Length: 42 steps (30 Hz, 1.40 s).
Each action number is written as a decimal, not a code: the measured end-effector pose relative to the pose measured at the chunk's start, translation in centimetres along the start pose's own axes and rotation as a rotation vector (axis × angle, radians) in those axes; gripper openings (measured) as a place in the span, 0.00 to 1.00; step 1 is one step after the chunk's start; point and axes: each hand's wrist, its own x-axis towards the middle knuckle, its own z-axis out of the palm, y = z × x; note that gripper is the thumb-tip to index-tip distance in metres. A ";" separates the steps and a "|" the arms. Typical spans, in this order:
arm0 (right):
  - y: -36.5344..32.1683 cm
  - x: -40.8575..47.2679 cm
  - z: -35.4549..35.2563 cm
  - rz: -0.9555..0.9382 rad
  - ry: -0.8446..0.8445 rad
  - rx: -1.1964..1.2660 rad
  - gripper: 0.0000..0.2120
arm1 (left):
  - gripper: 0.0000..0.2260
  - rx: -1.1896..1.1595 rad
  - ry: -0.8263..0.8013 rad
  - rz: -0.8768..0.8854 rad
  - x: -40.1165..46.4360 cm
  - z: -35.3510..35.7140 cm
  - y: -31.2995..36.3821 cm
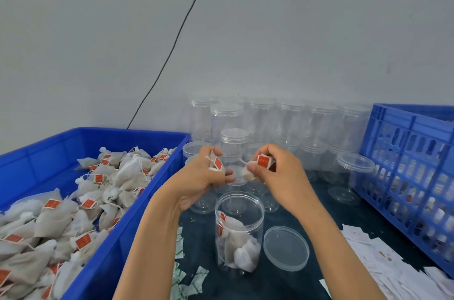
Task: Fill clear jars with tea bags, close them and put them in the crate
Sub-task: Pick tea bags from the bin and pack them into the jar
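Above the open jar (239,231), your left hand (206,177) and right hand (277,174) each pinch a tea bag (250,172) in curled fingers, poised to drop them in.

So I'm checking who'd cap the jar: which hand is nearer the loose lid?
Right. The right hand is above the lid; the left hand is farther, up and left across the open jar.
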 end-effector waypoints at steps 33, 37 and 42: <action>-0.8 -0.5 0.2 -0.110 -0.235 -0.103 0.13 | 0.04 0.564 0.013 0.086 -0.6 0.4 0.7; -1.1 -0.6 -0.4 -0.109 -0.356 -0.254 0.12 | 0.12 0.645 0.021 0.103 -0.9 -0.1 0.9; -1.1 -0.6 0.0 -0.114 -0.444 -0.331 0.07 | 0.10 0.744 -0.051 0.110 -0.7 0.4 0.8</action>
